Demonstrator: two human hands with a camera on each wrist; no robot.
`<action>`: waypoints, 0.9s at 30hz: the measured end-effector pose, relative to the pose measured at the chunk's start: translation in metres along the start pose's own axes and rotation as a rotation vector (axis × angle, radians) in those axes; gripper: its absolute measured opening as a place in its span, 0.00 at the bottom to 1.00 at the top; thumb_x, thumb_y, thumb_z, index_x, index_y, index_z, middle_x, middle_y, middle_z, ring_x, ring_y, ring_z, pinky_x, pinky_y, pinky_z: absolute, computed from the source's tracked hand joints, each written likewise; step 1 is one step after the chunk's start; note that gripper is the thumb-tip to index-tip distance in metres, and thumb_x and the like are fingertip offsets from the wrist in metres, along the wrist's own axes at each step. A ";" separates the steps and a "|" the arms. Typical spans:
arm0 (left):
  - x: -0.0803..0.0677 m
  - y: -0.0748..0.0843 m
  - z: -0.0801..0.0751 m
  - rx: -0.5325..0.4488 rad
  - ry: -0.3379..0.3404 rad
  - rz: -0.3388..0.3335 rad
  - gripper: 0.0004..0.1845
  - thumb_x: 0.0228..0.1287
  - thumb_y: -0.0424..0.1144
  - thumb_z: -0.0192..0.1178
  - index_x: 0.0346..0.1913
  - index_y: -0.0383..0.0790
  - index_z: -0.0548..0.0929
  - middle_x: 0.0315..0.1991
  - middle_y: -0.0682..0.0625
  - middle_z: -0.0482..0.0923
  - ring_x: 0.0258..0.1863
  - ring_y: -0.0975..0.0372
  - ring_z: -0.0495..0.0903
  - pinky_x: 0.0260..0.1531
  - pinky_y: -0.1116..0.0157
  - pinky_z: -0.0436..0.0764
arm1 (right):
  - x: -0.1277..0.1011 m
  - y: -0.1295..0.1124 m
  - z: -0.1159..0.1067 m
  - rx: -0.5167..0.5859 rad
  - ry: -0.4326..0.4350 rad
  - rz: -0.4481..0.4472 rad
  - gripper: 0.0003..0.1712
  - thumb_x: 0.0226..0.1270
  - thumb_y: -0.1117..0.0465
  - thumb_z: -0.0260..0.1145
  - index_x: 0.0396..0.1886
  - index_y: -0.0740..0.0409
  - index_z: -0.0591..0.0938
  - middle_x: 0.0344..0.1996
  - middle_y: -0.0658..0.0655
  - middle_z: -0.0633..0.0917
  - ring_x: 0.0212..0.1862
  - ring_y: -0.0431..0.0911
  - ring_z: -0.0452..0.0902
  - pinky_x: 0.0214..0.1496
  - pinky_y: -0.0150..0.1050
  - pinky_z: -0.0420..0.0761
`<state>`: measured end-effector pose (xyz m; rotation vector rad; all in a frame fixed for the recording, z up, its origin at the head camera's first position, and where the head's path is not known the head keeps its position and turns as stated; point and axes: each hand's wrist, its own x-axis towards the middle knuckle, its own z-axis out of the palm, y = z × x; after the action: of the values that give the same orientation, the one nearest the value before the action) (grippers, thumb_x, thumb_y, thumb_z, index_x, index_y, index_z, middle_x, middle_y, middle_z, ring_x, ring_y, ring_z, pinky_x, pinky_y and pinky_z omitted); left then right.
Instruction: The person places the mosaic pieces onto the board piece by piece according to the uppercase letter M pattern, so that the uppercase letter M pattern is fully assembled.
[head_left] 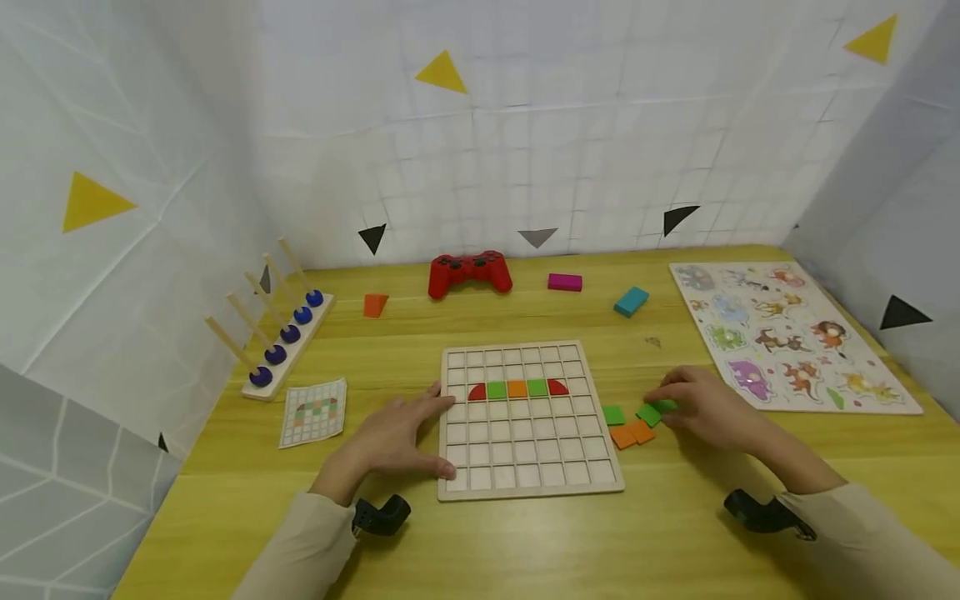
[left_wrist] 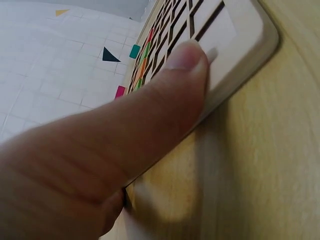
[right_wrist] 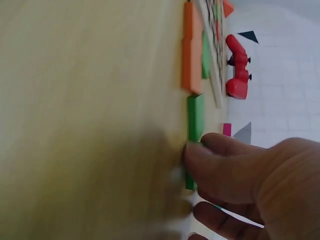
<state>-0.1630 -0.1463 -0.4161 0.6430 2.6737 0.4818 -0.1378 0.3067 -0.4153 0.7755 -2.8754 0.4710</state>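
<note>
A wooden grid board [head_left: 525, 479] lies in the middle of the yellow table. One row holds a red half-round, green, orange and green tiles, and a second red half-round [head_left: 517, 388]. My left hand [head_left: 401, 435] rests flat on the board's left edge with straight fingers. In the left wrist view its thumb [left_wrist: 165, 95] presses on the board's frame [left_wrist: 250, 45]. My right hand [head_left: 693, 406] is right of the board and pinches a green tile [head_left: 664, 406] on the table, seen close up as the green tile [right_wrist: 190, 181]. Two more green tiles [head_left: 613, 414] and two orange tiles [head_left: 632, 433] lie beside it.
A pattern card [head_left: 313, 411] and a peg rack with blue rings [head_left: 283, 337] stand at the left. At the back lie an orange block [head_left: 375, 305], a red gamepad [head_left: 470, 273], a magenta block [head_left: 564, 282] and a teal block [head_left: 631, 301]. An animal puzzle [head_left: 787, 337] fills the right.
</note>
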 end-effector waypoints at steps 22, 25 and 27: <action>-0.002 0.003 -0.001 -0.013 0.002 0.001 0.54 0.42 0.71 0.70 0.75 0.63 0.62 0.80 0.58 0.46 0.68 0.49 0.66 0.61 0.48 0.72 | 0.015 -0.006 0.001 0.062 0.092 0.067 0.10 0.59 0.63 0.72 0.40 0.60 0.84 0.43 0.63 0.83 0.48 0.60 0.77 0.50 0.59 0.77; -0.001 0.001 -0.001 -0.006 0.001 0.011 0.54 0.43 0.71 0.69 0.75 0.62 0.62 0.80 0.57 0.46 0.68 0.48 0.66 0.62 0.47 0.71 | 0.033 -0.024 0.002 0.082 0.040 0.060 0.10 0.61 0.62 0.72 0.40 0.61 0.84 0.45 0.63 0.83 0.49 0.60 0.76 0.52 0.58 0.77; -0.001 0.000 -0.001 0.001 0.000 0.017 0.53 0.44 0.72 0.69 0.75 0.62 0.61 0.80 0.56 0.46 0.69 0.46 0.65 0.62 0.46 0.71 | 0.044 -0.035 0.006 0.088 0.007 0.052 0.11 0.61 0.62 0.71 0.41 0.62 0.84 0.45 0.63 0.83 0.50 0.59 0.77 0.53 0.57 0.78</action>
<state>-0.1630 -0.1469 -0.4151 0.6659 2.6701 0.4854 -0.1581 0.2551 -0.4024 0.7117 -2.8911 0.6086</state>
